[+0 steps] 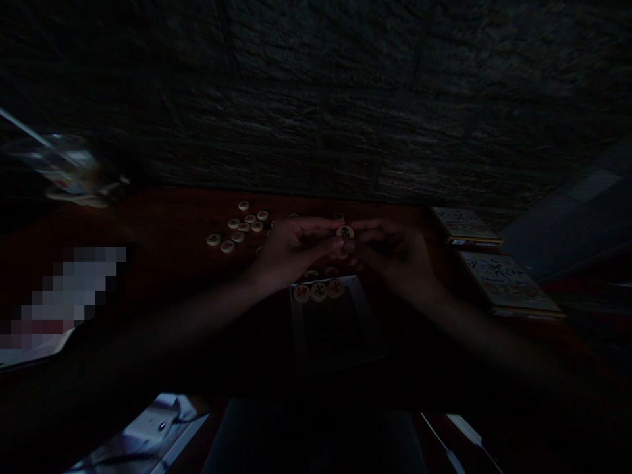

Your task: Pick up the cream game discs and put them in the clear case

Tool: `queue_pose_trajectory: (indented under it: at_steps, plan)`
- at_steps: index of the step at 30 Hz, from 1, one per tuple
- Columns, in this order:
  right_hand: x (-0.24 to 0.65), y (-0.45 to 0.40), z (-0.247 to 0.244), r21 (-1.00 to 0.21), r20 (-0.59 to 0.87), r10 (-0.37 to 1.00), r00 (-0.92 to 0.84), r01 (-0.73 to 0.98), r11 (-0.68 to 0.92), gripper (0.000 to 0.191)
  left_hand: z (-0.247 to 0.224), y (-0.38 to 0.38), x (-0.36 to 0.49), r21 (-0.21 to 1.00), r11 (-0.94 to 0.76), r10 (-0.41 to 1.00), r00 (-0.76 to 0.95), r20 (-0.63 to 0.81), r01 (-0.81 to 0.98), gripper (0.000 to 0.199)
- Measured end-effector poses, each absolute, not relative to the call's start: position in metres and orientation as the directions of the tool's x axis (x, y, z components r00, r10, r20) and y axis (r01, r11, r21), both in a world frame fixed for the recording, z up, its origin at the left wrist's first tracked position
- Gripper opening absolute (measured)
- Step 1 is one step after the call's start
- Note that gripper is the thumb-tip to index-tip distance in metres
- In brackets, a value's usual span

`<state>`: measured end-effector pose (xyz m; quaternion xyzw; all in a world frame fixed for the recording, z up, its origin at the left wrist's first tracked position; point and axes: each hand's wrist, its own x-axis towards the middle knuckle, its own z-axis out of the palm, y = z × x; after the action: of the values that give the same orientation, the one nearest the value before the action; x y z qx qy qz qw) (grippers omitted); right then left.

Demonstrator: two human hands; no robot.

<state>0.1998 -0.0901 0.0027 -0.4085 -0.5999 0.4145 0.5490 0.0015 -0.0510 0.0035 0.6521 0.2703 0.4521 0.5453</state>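
Forearms [197,311], left hand [292,250] and right hand [399,253] around disc [345,232]

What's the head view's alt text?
Left hand and right hand hold a round, pale disc with a dark character over a reddish table. Nearer sits a shallow rectangular tray with three similar discs; scattered discs lie left, two flat printed boxes right.

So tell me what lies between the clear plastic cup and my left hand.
Round pale pieces, some marked red, lie scattered on the reddish-brown tabletop between the clear plastic cup and the left hand, in the head view.
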Motion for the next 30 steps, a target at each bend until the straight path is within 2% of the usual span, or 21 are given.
queue_pose_trajectory:
  at_steps: [7,12,20,24,27,30]
  plan:
    - [0.201,-0.091,0.003,-0.911,0.402,0.914,-0.053,0.076,0.405,0.038,0.003,-0.049,0.001,0.954,-0.254,0.841,0.450,0.300,-0.161,0.036]
    - [0.201,-0.093,0.003,-0.905,0.415,0.909,-0.046,0.080,0.418,0.033,0.000,-0.047,0.002,0.961,-0.171,0.847,0.465,0.255,-0.216,0.038]
    - [0.202,-0.093,0.000,-0.870,0.465,0.884,-0.045,0.163,0.466,0.034,0.002,-0.049,0.003,0.965,-0.158,0.854,0.462,0.240,-0.209,0.036]
    - [0.207,-0.095,-0.003,-0.788,0.525,0.848,-0.077,0.331,0.519,0.038,0.005,-0.051,0.003,0.967,-0.196,0.836,0.488,0.253,-0.165,0.031]
    - [0.210,-0.096,-0.001,-0.672,0.594,0.798,-0.108,0.480,0.565,0.032,0.006,-0.052,0.003,0.967,-0.208,0.829,0.498,0.255,-0.149,0.030]
    - [0.210,-0.096,0.002,-0.598,0.628,0.766,-0.141,0.543,0.590,0.028,0.004,-0.052,0.003,0.968,-0.196,0.829,0.502,0.248,-0.155,0.029]
